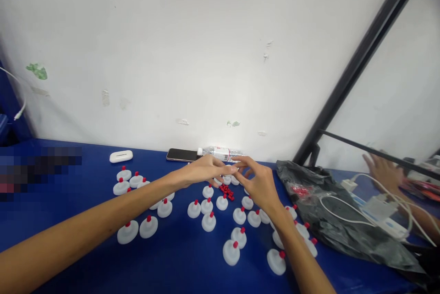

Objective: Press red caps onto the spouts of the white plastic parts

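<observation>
Both my arms reach forward over a blue table (178, 266). My left hand (202, 169) and my right hand (256, 179) meet fingertip to fingertip above a small heap of loose red caps (227, 191). The fingers of both are pinched together on something small that I cannot make out. Several white bottle tops with red tips (208, 221) stand scattered on the table below and around the hands.
A phone (180, 155), a lying plastic water bottle (220, 152) and a white case (121, 156) sit by the wall. A black plastic bag (330, 220) with white cables and a power strip (381, 220) lies at right. Another person's hand (383, 172) shows far right.
</observation>
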Motion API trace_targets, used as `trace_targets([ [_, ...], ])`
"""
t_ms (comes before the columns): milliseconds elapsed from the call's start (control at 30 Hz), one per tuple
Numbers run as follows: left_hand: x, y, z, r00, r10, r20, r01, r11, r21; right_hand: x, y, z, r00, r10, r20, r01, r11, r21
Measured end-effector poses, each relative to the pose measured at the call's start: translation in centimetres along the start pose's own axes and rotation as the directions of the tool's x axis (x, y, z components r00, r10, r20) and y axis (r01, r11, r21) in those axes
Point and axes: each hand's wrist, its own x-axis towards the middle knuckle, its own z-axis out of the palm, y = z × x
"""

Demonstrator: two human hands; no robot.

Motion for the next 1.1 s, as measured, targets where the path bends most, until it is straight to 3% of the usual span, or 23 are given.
trace_targets([
  [67, 0.0, 0.0, 0.2, 0.999, 0.020, 0.041, -0.015, 0.993, -0.119, -0.2, -0.4, 0.4, 0.998, -0.056, -0.013, 0.056, 0.998, 0.030],
  [267, 0.2, -0.4, 0.8, 1.000, -0.010, -0.012, 0.006, 0.958, -0.286, -0.4, -0.4, 1.0, 0.986, -0.158, -0.058, 0.162, 0.984, 0.070],
  [600, -0.1, -0.5, 1.2, 0.997, -0.033, -0.066, 0.007, 0.934, -0.358, -0.3, -1.1, 0.8, 0.977, -0.195, -0.090, 0.206, 0.968, 0.142],
  [700, -0.3, -0.3, 1.3, 0.997, -0.043, -0.069, 0.015, 0.932, -0.362, -0.3, -1.3, 0.6, 0.982, -0.170, -0.084, 0.182, 0.970, 0.159],
  [867, -0.3, -0.1, 0.7, 0.998, -0.063, 0.015, 0.065, 0.942, -0.329, 0.0, -0.9, -0.1, 0.997, -0.049, -0.053, 0.055, 0.990, 0.133],
  [967, 0.3, -0.7, 0.5, 0.994, -0.084, -0.066, 0.069, 0.975, -0.212, 0.3, 0.1, -0.5, 0.997, 0.072, -0.005, -0.072, 0.995, 0.064],
  [1100, 0.7, -1.6, 0.3, 0.977, -0.029, -0.212, 0.036, 0.999, 0.031, 0.2, 1.9, -0.5, 0.971, 0.189, 0.146, -0.183, 0.982, -0.054],
])
